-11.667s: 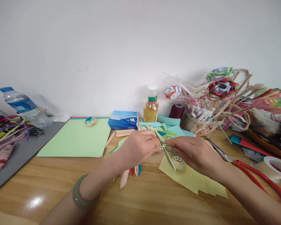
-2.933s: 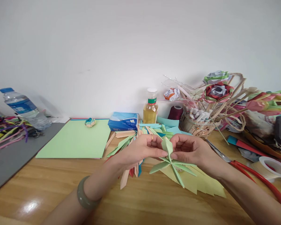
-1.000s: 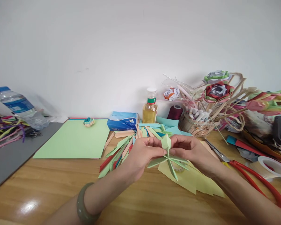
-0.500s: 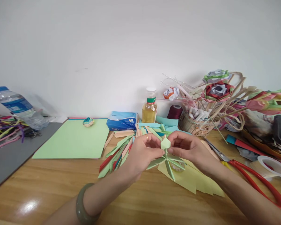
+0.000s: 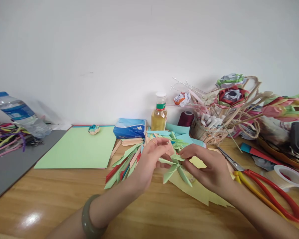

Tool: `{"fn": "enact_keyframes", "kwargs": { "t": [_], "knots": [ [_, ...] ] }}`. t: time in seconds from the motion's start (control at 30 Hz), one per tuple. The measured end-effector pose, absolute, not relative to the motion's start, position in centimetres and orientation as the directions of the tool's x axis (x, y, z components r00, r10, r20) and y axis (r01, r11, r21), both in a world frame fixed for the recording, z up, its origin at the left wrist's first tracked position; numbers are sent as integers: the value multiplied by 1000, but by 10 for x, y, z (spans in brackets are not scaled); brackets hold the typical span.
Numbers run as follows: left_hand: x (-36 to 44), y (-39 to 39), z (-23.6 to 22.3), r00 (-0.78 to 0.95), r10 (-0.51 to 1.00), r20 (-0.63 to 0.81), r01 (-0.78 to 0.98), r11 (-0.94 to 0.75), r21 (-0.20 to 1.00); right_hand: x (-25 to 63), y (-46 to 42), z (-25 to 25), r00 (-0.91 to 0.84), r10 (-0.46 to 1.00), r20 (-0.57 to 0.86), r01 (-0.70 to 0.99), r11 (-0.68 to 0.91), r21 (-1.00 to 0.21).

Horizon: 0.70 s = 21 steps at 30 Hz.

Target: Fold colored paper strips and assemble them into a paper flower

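Between my two hands is a folded paper flower (image 5: 175, 165) with several pointed light-green petals and a small pink paper part near its top. My left hand (image 5: 155, 154), with a ring on one finger, grips it from the left by the pink part. From the right, the thumb and fingers of my right hand (image 5: 204, 164) pinch one of the green petals. Yellow paper sheets (image 5: 201, 192) lie on the table under my right hand. Folded paper strips (image 5: 124, 162) in green, red and pink are spread left of my left hand.
Scissors (image 5: 269, 192) and a tape roll (image 5: 290, 177) lie at the right. Behind stand a tissue pack (image 5: 130, 128), a glue bottle (image 5: 159, 114), a thread spool (image 5: 186, 119) and a basket (image 5: 209, 132) of paper flowers. Green paper (image 5: 77, 149) and a water bottle (image 5: 22, 114) are left.
The paper flower has turned and tilted between my hands, so its pink part now shows. My right hand has moved slightly right and down, and its fingers have shifted to a petal.
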<state>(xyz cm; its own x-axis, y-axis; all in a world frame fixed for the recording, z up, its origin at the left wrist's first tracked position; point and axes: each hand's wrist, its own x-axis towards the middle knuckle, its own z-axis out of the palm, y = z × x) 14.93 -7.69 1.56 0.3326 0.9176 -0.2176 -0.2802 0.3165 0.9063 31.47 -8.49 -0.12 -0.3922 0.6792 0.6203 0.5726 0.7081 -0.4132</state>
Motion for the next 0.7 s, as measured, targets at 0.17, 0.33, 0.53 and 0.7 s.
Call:
{"fn": "enact_keyframes", "kwargs": {
  "t": [0.17, 0.33, 0.53, 0.7],
  "knots": [
    [149, -71, 8, 364, 913, -184, -244, 284, 927, 317, -83, -4, -403, 626, 668, 616, 725, -308],
    [147, -62, -1, 156, 985, 75, -206, -42, 978, 313, -86, 4, -144, 738, 659, 674, 561, -481],
    [148, -64, 0, 134, 955, 266, -114, -252, 961, 309, -88, 14, -185, 955, 231, 531, 295, -794],
    [149, -66, -1, 148, 972, 184, -172, -157, 972, 313, -85, 11, -208, 967, 150, 401, 224, -888]
  ]
}}
